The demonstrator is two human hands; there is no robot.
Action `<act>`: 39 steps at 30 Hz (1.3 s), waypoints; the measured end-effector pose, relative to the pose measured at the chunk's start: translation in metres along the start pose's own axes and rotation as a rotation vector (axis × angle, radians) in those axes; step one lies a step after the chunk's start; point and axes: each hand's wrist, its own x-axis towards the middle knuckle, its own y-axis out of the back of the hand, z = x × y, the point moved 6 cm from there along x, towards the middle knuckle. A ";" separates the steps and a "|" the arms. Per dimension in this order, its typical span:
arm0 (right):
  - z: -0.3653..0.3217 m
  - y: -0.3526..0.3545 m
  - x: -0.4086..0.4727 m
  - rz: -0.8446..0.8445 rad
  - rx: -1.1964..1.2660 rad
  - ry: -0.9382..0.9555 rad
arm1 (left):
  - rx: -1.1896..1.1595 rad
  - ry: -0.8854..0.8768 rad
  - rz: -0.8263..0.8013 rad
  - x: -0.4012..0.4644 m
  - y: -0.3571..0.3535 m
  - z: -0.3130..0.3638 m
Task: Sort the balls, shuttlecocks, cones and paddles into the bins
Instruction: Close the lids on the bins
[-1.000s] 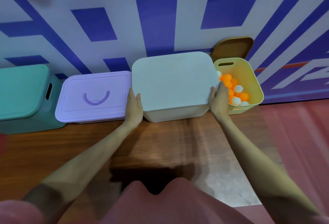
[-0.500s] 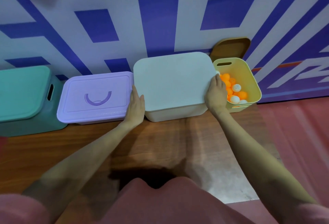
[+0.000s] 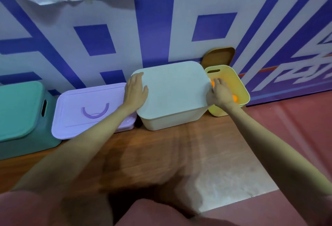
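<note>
While resting flat, left hand (image 3: 135, 89) touches lid (image 3: 172, 89).

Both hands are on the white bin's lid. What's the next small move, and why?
Probably press the lid down to seat it: the left hand lies flat on it, the right hand at its right edge. Then the yellow bin stays open, its lid against the wall.

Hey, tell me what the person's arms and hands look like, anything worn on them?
Both forearms are bare up to the frame edge: no sleeves, gloves, watch or bands show. The left hand and right hand show no rings that I can make out. Reddish-pink clothing shows at the bottom.
</note>
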 end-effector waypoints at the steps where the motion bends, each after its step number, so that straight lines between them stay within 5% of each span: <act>1: 0.005 0.006 0.003 0.008 0.015 -0.011 | -0.010 -0.020 -0.010 0.007 0.000 0.007; 23: 0.116 0.045 0.138 -0.023 0.141 0.201 | 0.106 -0.048 -0.094 0.122 -0.130 0.205; 39: 0.139 0.034 0.220 0.140 0.126 0.308 | 0.181 -0.006 0.002 0.185 -0.201 0.216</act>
